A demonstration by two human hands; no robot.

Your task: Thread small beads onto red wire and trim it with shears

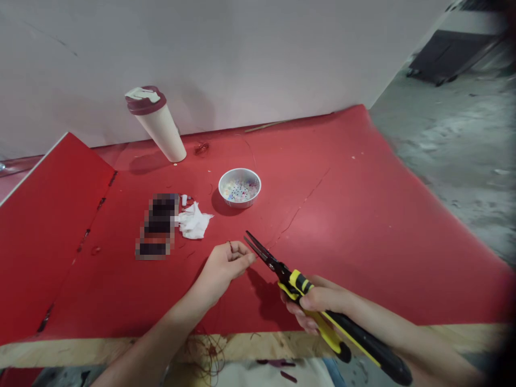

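Note:
My right hand [314,303] is wrapped around the yellow-and-black handles of long-nose pliers [274,263]. Their slim dark jaws are slightly apart and point up and left, just beyond the fingertips of my other hand. With thumb and fingers pinched together, my left hand [228,263] holds what looks like a thin red thread [300,207], which trails over the red tabletop to the upper right. A dark strand also crosses one of its fingers. Behind the hands stands a small white bowl [239,188] with pale and coloured beads in it.
A crumpled tissue [195,221] lies beside a pixelated dark object [158,226]. A cream tumbler [163,129] with a maroon lid stands near the wall. Red thread is bunched near it and tangled at the wooden front edge [258,346]. A red panel [52,226] borders the left.

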